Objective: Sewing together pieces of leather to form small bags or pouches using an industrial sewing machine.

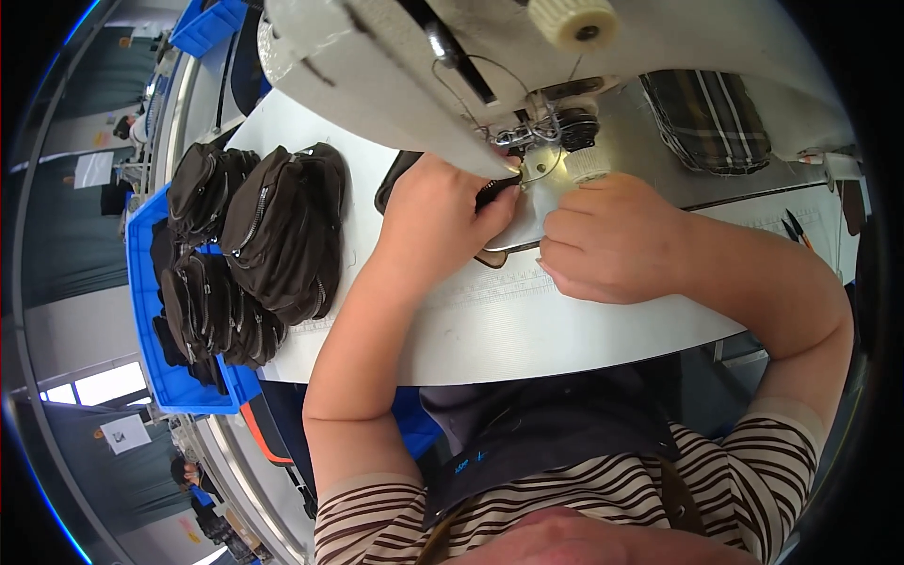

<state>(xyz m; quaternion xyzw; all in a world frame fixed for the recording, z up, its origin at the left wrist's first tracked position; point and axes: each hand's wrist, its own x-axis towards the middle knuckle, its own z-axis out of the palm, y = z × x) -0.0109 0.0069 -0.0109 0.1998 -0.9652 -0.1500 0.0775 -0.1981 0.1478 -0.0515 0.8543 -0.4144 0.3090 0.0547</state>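
Note:
My left hand (428, 221) is at the needle area of a white sewing machine (363, 75), its thumb and fingers closed on a dark zipper piece (494, 191) beside the presser foot. Dark fabric shows past the far side of that hand, and a small brown-edged corner pokes out below it. To the right, my right hand (612, 243) rests on the metal bed plate with its fingers curled in. Whatever its fingertips may pinch is hidden. Thread loops hang around the needle bar just beyond both hands.
On the left, several dark zippered pouches (287, 231) are heaped in and beside a blue bin (146, 311). A plaid fabric piece (711, 118) lies at the back right. Pens (799, 229) sit near the right edge. A printed ruler strip (527, 282) runs along the white tabletop.

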